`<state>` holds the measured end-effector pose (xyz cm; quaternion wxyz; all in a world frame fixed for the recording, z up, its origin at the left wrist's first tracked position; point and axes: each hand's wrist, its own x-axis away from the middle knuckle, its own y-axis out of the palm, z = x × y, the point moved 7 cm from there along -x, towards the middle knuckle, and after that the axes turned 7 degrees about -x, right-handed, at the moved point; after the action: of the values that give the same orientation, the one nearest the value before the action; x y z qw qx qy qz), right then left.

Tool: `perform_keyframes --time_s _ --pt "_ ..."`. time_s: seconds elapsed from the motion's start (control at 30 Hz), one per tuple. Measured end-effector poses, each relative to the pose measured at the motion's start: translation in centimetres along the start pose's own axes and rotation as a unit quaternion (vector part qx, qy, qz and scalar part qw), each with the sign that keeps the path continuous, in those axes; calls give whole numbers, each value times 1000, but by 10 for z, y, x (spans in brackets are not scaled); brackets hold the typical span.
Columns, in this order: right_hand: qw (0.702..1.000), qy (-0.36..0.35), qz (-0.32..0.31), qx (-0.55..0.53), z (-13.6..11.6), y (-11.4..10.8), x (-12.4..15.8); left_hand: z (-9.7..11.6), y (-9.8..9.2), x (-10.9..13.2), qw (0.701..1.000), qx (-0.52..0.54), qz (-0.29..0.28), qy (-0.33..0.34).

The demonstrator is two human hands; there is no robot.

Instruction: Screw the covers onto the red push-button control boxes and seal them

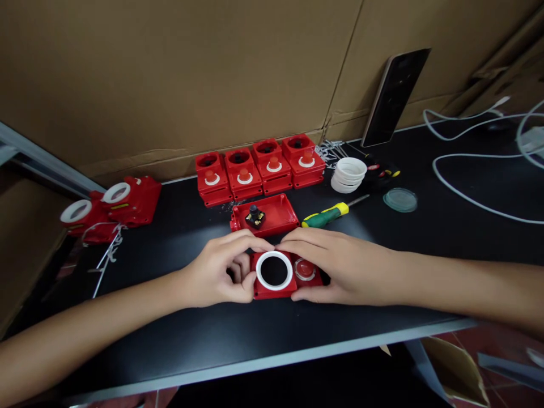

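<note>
A red push-button housing (278, 293) lies on the black tabletop close to the front edge. A white ring (260, 280) sits around its round opening, and a red button (305, 268) shows at its right end. My left hand (227, 269) grips the left end, thumb at the near side and index finger at the top of the ring. Over the right end arches my right hand (331, 263), its fingers on the far edge and its thumb on the near edge. Just behind is an open red base (278, 215) with a black part (255, 216) inside.
Several red housings (244, 175) stand in a row by the cardboard wall. Two ringed units (138, 201) lie left. To the right are a screwdriver (325, 216), stacked white rings (348, 174), screws (334, 152), clear discs (400, 199), a leaning phone (395, 96) and a white cable (467, 204).
</note>
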<state>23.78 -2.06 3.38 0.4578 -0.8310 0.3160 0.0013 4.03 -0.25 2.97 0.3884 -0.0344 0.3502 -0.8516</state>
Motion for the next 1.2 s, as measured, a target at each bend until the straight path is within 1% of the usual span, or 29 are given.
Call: perform_keyframes --time_s 0.07,0.13,0.2,0.27,0.33,0.4,0.53,0.67,0.77,0.87,0.93,1.1,1.2 --pt "1000 12 -6 -21 3 -1 0 -5 2 1 998 40 -12 -35" --pt "998 41 -13 -44 7 -1 -1 -10 5 2 992 95 -28 -80" --pt "994 75 -11 -80 11 0 -1 -11 6 2 988 119 -27 -97" --pt "988 92 5 -123 15 1 -1 -7 3 1 992 105 -14 -74" --pt "982 94 32 -158 16 1 -2 -4 1 0 995 84 -4 -51" --pt "976 110 48 -180 20 1 -2 -3 1 -1 996 73 -3 -48" --pt "967 142 37 -207 23 1 -3 -4 2 -2 997 55 -12 -58" --pt "962 128 33 -240 21 -1 -5 -5 0 -3 996 50 -6 -67" --pt "958 114 38 -259 21 0 -5 -6 1 -3 995 69 -19 -76" --pt "961 137 43 -238 25 1 -4 -3 1 -3 997 61 -18 -53" --pt "962 148 34 -228 26 1 -4 -2 0 -3 998 53 -10 -36" --pt "955 120 19 -270 22 1 -6 -3 1 -3 998 46 -13 -39" --pt "956 118 31 -268 22 1 -5 -2 0 -3 998 46 -13 -38"
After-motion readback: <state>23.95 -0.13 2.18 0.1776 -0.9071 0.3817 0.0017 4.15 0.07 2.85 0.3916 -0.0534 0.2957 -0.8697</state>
